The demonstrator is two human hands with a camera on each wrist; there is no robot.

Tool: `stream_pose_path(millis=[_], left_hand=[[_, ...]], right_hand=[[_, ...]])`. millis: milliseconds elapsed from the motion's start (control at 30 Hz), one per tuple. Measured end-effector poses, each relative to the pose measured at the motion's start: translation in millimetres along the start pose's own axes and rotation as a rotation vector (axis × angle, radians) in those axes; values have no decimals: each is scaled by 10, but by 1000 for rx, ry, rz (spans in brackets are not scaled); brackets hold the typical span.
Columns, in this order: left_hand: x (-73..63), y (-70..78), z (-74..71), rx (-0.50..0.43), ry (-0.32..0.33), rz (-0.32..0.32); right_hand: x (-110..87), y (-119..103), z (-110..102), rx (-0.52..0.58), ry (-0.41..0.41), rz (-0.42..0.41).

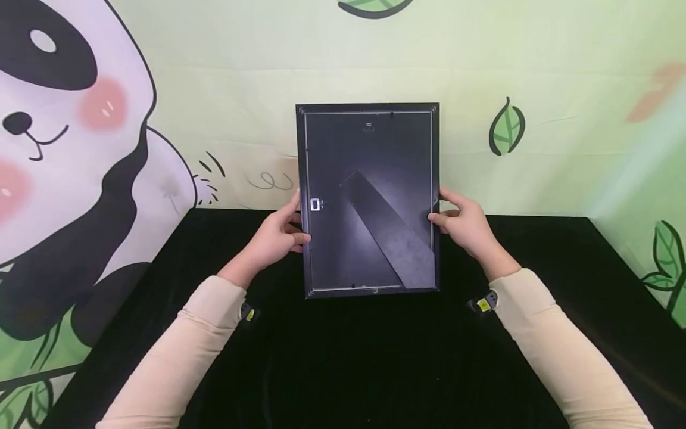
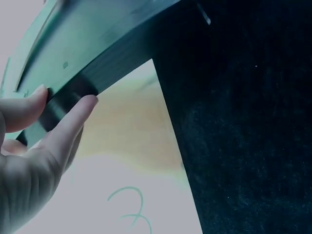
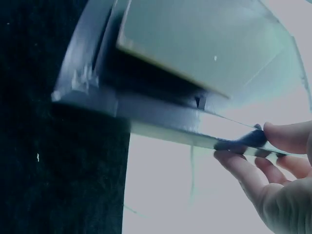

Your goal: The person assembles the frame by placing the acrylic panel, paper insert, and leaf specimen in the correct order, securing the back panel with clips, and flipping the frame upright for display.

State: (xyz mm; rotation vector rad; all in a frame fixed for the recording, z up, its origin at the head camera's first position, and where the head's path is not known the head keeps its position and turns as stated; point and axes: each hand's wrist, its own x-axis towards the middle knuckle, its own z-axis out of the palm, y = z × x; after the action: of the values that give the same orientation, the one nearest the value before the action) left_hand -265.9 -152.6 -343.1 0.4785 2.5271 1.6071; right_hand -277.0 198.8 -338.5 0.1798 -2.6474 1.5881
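Observation:
A black picture frame [image 1: 332,149] is held upright in the head view, its back facing me. A slanted easel stand [image 1: 386,232] lies against the backing, its wide end at the lower right corner. My left hand [image 1: 276,238] grips the left side edge, thumb on the back and fingers behind. On the opposite edge my right hand [image 1: 466,223] pinches the frame the same way. The left wrist view shows thumb and fingers of the left hand [image 2: 44,136] around the frame's edge [image 2: 117,58]. In the right wrist view the right hand [image 3: 278,165] holds the rim [image 3: 161,112].
Below the frame spreads a black table [image 1: 348,363]. Behind it stands a pale green backdrop [image 1: 557,137] with leaf drawings and a large panda [image 1: 80,155] at the left. A small metal hanger [image 1: 315,204] sits on the frame's left side, another [image 1: 368,126] near the top.

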Motion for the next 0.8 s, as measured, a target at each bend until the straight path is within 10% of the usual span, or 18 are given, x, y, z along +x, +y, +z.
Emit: stream_pose_path(millis=[800], left_hand=[[231,-283,210,71,336,200]], right_hand=[[428,148,260,180,288,-109]])
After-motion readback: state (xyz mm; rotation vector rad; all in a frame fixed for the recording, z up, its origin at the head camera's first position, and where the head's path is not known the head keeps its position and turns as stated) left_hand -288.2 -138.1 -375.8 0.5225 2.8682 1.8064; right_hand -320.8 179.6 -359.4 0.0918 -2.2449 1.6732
